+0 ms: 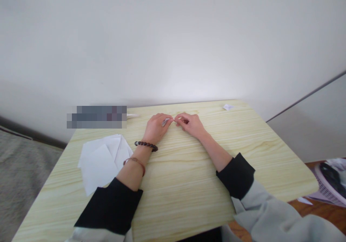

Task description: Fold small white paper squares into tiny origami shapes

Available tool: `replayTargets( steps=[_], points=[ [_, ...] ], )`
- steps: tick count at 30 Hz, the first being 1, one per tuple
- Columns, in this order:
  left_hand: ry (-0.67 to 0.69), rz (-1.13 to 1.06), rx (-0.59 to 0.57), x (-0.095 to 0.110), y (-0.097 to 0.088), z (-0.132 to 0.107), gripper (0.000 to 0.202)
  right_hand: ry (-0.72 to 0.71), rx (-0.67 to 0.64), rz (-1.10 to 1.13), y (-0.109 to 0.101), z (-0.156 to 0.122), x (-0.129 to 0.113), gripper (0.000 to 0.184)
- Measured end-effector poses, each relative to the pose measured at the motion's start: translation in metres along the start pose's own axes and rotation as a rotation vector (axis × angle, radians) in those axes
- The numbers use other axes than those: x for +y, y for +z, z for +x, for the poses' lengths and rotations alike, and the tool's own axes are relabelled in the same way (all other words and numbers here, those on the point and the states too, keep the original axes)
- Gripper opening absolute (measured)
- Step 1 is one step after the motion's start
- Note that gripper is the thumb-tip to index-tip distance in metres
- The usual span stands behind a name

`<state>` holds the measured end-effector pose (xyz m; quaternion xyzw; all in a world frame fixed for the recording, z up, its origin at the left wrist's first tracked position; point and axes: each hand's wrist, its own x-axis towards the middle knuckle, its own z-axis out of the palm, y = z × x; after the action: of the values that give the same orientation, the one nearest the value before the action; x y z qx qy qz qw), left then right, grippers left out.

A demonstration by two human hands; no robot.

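Over the middle of the table my left hand (156, 126) pinches a small folded piece of white paper (165, 121), most of it hidden behind the fingers. My right hand (191, 124) is closed in a pinch too, its thumb and forefinger meeting the paper's tip between both hands. A dark beaded bracelet (146, 144) and a thin reddish band circle my left wrist. Several loose white paper sheets (98, 162) lie overlapping left of my left forearm. At the far right of the tabletop sits a small folded white paper piece (227, 107).
The light wood-grain table (183, 184) stands against a white wall (173, 44). A blurred-out dark object (97, 117) lies at its back left, beside a thin white item. A lilac basket (328, 184) with things in it stands on the floor at right, near a white paper scrap (305, 200).
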<state>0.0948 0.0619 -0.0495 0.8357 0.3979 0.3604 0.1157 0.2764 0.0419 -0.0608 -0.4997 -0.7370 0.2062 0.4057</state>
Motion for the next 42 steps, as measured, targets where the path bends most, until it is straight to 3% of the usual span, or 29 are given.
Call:
replayTargets(
  steps=[10, 20, 27, 33, 37, 42],
  points=[
    [0.020, -0.015, 0.001, -0.0022, 0.0009, 0.0004, 0.017, -0.045, -0.031, -0.057, -0.0001, 0.0010, 0.0022, 0.015],
    [-0.070, -0.082, -0.026, -0.0039, 0.0011, 0.0002, 0.025, -0.117, 0.044, -0.083, -0.0035, 0.0028, 0.0008, 0.020],
    [-0.082, -0.005, -0.017, -0.0039, 0.0016, 0.0011, 0.024, -0.143, 0.031, -0.086, -0.0028, 0.0031, 0.0017, 0.020],
    [-0.083, 0.147, -0.052, -0.0053, 0.0013, 0.0017, 0.023, -0.106, 0.058, -0.058, -0.0008, 0.0031, 0.0039, 0.019],
    [-0.078, 0.135, -0.042, -0.0040, 0.0010, 0.0024, 0.018, -0.037, 0.093, -0.036, 0.0003, 0.0035, 0.0063, 0.025],
    [-0.094, 0.061, -0.046, -0.0006, 0.0007, 0.0029, 0.018, -0.078, 0.059, -0.035, 0.0000, 0.0033, 0.0052, 0.020]
  ],
)
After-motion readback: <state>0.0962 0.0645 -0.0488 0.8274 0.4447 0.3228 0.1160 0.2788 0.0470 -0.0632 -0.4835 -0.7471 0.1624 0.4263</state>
